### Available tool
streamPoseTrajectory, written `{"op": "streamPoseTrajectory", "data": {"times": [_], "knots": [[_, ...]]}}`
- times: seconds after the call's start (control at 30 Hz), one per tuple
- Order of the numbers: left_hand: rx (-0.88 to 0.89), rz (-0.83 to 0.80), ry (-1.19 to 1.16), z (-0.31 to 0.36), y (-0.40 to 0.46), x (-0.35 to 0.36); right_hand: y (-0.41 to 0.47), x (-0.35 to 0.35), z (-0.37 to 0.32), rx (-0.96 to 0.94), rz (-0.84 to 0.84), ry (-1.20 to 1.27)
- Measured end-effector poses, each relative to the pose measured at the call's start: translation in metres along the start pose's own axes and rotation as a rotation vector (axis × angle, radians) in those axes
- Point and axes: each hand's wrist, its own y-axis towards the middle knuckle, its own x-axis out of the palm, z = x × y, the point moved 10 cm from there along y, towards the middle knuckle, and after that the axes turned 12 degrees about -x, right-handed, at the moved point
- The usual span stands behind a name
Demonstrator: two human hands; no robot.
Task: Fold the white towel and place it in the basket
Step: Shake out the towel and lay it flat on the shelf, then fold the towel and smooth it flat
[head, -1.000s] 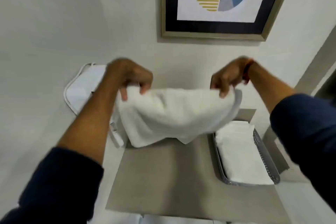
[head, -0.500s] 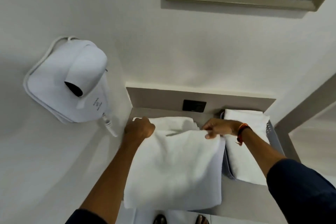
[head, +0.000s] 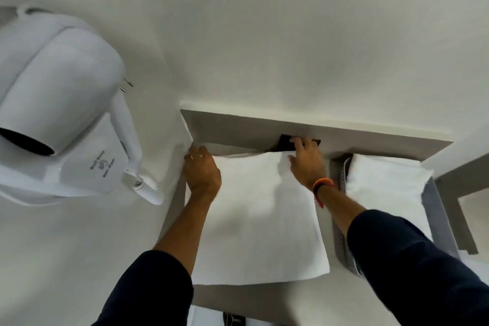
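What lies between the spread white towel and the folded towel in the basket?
In the head view: the right forearm, a bare shelf strip, and the basket wall.

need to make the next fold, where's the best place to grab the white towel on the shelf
Judging by its pose, take the white towel by its two far corners, where the left hand and right hand already rest. It lies flat, so those corners could fold toward the near edge.

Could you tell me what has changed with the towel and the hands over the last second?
The white towel went from hanging in the air to lying flat on the shelf. The left hand and right hand now press its far corners. The basket stayed put.
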Motion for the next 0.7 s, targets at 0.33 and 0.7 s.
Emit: {"op": "streamPoseTrajectory", "data": {"times": [0.33, 0.7], "knots": [[0.366, -0.089, -0.077, -0.018, -0.117, 0.133, -0.112, 0.147, -0.027, -0.209, -0.180, -0.038], [0.722, -0.287, -0.150, -0.013, -0.116, 0.125, -0.126, 0.140, -0.023, -0.208, -0.279, -0.179]]}}
